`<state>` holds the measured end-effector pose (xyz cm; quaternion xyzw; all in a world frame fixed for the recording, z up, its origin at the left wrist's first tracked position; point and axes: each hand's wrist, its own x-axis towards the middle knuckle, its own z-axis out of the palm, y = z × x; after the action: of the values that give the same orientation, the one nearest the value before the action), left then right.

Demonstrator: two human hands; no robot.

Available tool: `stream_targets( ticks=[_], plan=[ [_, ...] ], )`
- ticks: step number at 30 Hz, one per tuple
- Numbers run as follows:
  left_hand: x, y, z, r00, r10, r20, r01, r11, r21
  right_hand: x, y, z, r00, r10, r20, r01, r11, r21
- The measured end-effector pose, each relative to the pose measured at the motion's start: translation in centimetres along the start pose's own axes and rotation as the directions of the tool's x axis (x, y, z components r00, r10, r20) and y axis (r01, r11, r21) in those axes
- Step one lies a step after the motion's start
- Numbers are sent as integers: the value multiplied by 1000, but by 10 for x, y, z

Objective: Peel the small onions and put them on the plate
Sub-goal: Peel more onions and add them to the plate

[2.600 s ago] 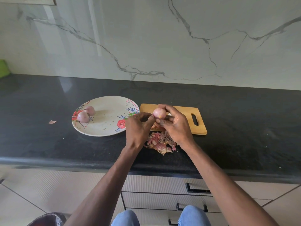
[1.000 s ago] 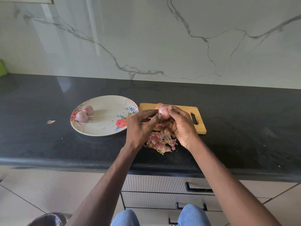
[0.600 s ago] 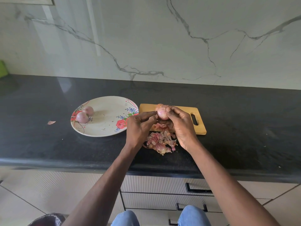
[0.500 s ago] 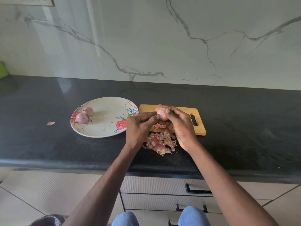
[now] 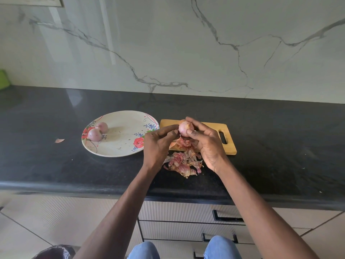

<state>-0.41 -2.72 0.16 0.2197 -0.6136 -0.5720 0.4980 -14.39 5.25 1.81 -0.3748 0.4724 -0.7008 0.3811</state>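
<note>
My right hand (image 5: 206, 142) grips a small pink onion (image 5: 183, 128) between thumb and fingers, held above the wooden cutting board (image 5: 211, 128). My left hand (image 5: 158, 140) is beside it, its fingertips pinching at the onion's left side, where a thin bit of skin shows. Loose skin hangs under the onion. Two peeled onions (image 5: 98, 131) lie together at the left edge of the floral plate (image 5: 121, 144), which sits left of the board.
A heap of reddish peels (image 5: 183, 163) lies on the black counter (image 5: 270, 146) in front of the board. A single scrap of skin (image 5: 59, 140) lies left of the plate. Drawers with black handles are below the counter edge.
Both hands have stayed over the board's left end, turning the onion slightly; the left fingertips have shifted a little lower on its side. Plate and peels are unchanged.
</note>
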Motion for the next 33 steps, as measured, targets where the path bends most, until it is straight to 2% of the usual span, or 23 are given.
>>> stream_targets(
  ticks=[2, 8, 17, 21, 28, 33],
  plan=[
    [-1, 2, 1, 1000, 19, -20, -18, 999, 30, -1, -1, 0, 1000, -20, -16, 19, 999, -36],
    [-2, 1, 0, 991, 129, 40, -134, 974, 181, -4, -4, -1, 995, -88, -48, 83, 992, -92],
    [-3, -1, -1, 994, 109, 32, -113, 980, 163, 1, 4, -5, 989, -143, -38, 130, 962, -238],
    [-6, 2, 1, 991, 133, 18, -134, 965, 226, 2, 7, -5, 980, -198, -15, 181, 922, -343],
    [-6, 2, 4, 980, 198, -35, -171, 911, 375, 2, 10, -2, 983, -184, -17, 162, 903, -398],
    [-10, 6, 5, 967, 252, -33, -218, 890, 401, -4, 7, 3, 980, -192, -42, 157, 894, -420]
  ],
)
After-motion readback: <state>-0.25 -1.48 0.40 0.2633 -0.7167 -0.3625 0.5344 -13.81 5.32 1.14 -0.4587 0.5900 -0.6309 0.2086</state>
